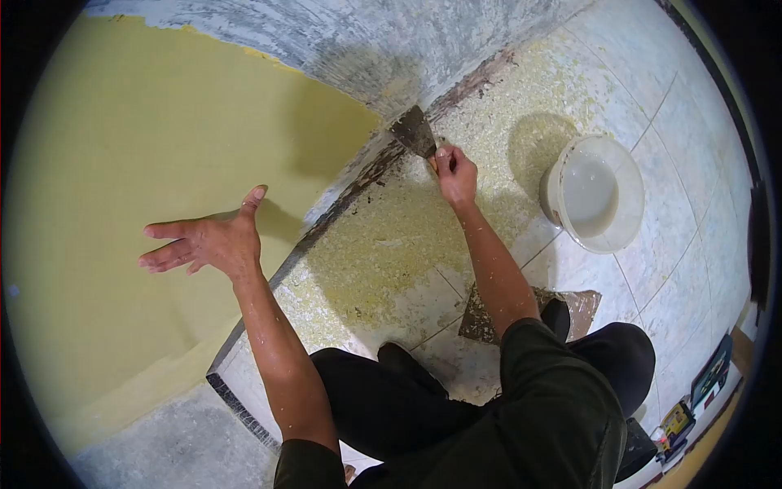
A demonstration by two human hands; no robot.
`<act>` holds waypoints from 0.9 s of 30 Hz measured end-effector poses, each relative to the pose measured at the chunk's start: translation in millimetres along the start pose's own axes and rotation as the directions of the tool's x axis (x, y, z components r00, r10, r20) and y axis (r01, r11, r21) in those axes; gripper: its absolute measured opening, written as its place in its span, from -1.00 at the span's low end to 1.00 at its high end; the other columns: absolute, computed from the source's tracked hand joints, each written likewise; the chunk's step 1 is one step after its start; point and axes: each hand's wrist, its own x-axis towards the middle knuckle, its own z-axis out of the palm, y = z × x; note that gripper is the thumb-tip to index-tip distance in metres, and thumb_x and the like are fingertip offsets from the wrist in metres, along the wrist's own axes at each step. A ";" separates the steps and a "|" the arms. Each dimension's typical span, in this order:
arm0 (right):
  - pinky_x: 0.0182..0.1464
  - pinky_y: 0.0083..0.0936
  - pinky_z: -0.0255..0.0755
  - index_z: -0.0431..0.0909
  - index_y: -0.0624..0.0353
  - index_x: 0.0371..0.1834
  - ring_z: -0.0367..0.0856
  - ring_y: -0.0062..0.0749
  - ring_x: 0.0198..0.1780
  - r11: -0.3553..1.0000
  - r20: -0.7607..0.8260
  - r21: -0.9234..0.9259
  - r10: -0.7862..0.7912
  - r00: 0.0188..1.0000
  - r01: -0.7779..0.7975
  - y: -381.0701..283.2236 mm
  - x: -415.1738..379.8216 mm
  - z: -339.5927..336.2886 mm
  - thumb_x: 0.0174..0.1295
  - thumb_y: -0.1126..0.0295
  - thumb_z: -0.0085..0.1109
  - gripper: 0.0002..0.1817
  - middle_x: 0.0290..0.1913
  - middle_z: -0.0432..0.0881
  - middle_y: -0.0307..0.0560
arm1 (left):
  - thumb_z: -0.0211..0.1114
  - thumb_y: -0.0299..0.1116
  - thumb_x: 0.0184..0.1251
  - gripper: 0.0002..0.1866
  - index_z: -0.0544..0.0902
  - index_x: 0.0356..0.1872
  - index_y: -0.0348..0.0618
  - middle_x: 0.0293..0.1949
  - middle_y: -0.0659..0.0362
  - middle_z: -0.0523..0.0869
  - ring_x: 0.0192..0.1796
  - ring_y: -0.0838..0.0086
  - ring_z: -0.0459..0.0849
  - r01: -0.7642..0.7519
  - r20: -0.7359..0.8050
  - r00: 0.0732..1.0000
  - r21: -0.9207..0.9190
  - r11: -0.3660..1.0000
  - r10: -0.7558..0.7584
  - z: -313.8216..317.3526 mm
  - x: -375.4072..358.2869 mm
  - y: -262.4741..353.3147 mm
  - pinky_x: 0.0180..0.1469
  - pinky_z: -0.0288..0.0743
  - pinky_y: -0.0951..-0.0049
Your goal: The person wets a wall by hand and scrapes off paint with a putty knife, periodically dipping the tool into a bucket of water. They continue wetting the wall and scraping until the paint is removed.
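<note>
My right hand (458,174) is closed round the handle of a paint scraper (415,133). The scraper's wide, dirty blade points up toward the corner where the wall meets the floor. Fingers spread, my left hand (216,240) is held out in front of the yellow wall (179,130) and holds nothing. Above the yellow paint, a stripped grey-blue wall surface (464,49) shows. Yellow paint flakes (375,269) cover the tiled floor below the scraper.
A white bucket (554,191) of cloudy liquid stands on the tiles at right. Flat brown cardboard (582,310) lies by my foot. A dark baseboard (326,216) runs along the wall's foot. Tools and small items (676,424) sit at the lower right edge.
</note>
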 end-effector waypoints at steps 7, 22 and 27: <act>-0.50 -0.49 0.36 0.49 0.17 -0.23 0.44 -0.52 -0.59 0.666 0.418 0.557 0.291 0.861 -0.496 -15.4 -16.7 13.1 0.51 0.01 -0.10 -0.58 -0.57 0.50 -0.21 | 0.73 0.22 -0.60 0.82 -0.68 0.43 -0.09 0.32 -0.49 -0.80 0.40 -0.41 -0.81 0.027 0.031 0.999 -0.017 0.999 -0.027 -3.0 0.2 5.2 0.07 0.01 -0.76; -0.46 -0.35 0.24 0.41 0.26 -0.45 0.24 -0.40 -0.57 0.945 0.158 0.275 0.137 0.978 -0.177 -3.8 -9.5 19.0 0.42 0.05 0.06 -0.54 -0.64 0.34 -0.11 | 0.74 0.19 -0.59 0.81 -0.67 0.42 -0.15 0.32 -0.51 -0.79 0.38 -0.46 -0.80 0.021 0.024 0.999 -0.010 1.000 -0.021 -2.7 -0.2 5.9 0.04 -0.03 -0.79; -0.45 -0.34 0.23 0.43 0.28 -0.43 0.22 -0.35 -0.57 0.982 0.127 0.155 0.085 0.988 -0.104 -20.4 2.6 -0.3 0.37 0.11 0.12 -0.59 -0.65 0.26 -0.03 | 0.73 0.22 -0.61 0.82 -0.68 0.42 -0.15 0.31 -0.51 -0.80 0.38 -0.46 -0.81 0.003 0.005 1.000 -0.021 1.000 -0.003 0.3 0.7 3.6 0.03 -0.04 -0.80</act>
